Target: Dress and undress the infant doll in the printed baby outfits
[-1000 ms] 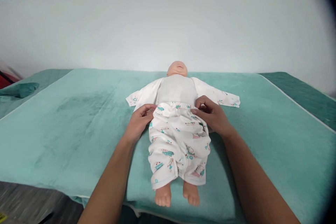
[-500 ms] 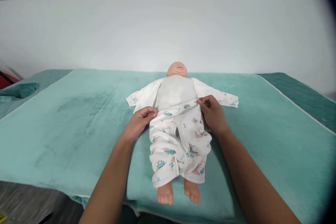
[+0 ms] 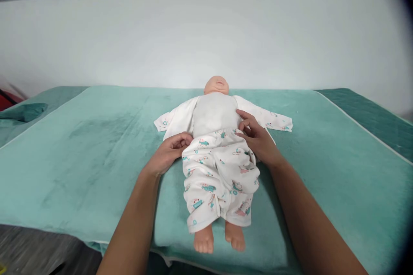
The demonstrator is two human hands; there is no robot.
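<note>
At the middle of the frame, the left hand and right hand flank white printed trousers on a doll lying on its back. Right hand: thumb and forefinger parted, fingertips at the waistband and torso, hiding that end of the waistband. Left hand: fingers curled at the opposite edge; whether they pinch fabric cannot be told. Around the torso, an open white jacket spreads both sleeves. Beneath, a green cover; behind, a pale wall. Left edge: a red object, partly cut off. Lower left: dark floor.
</note>
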